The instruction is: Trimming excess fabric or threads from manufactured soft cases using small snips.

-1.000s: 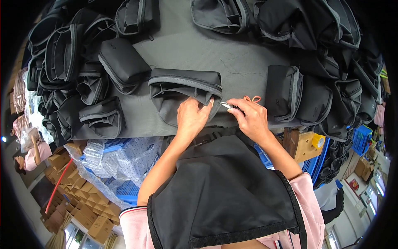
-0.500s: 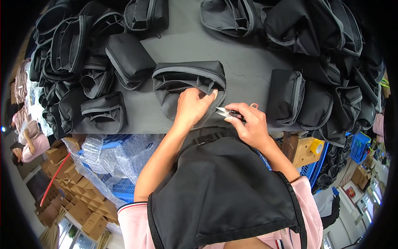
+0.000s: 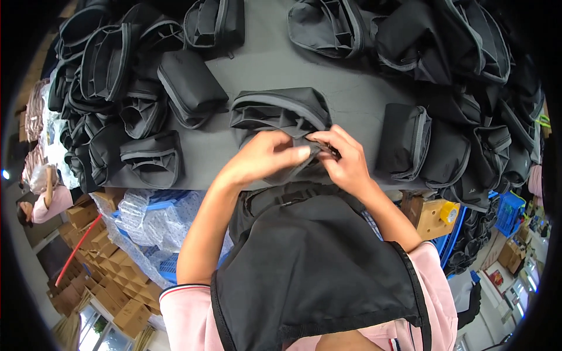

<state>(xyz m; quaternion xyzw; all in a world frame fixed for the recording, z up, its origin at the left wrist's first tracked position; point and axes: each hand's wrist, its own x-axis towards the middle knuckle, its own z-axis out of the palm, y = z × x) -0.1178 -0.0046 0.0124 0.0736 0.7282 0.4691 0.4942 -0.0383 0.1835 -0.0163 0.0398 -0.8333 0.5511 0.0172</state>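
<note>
An open black zip pouch [image 3: 282, 95] with grey zipper edging and inner pockets lies in front of me at the table's near edge. My left hand [image 3: 263, 157] is closed on the pouch's near edge, thumb pressing the fabric toward the right. Close against it, my right hand [image 3: 346, 157] grips small dark thread snips [image 3: 332, 151], mostly hidden by the fingers. The tips of the snips are at the pinched fabric; whether the blades are apart is hidden.
Black pouches are piled at left, one closed pouch [image 3: 192, 88] nearest mine. More pouches [image 3: 404, 140] stand at right. A black apron [image 3: 316, 263] covers my front. Below the table are a bubble-wrapped blue crate [image 3: 155, 219] and a wooden block [image 3: 430, 217] with yellow tape.
My right hand has moved up and left, bringing the snips to the pouch. My left hand has come out of the pouch's opening and now pinches its near edge.
</note>
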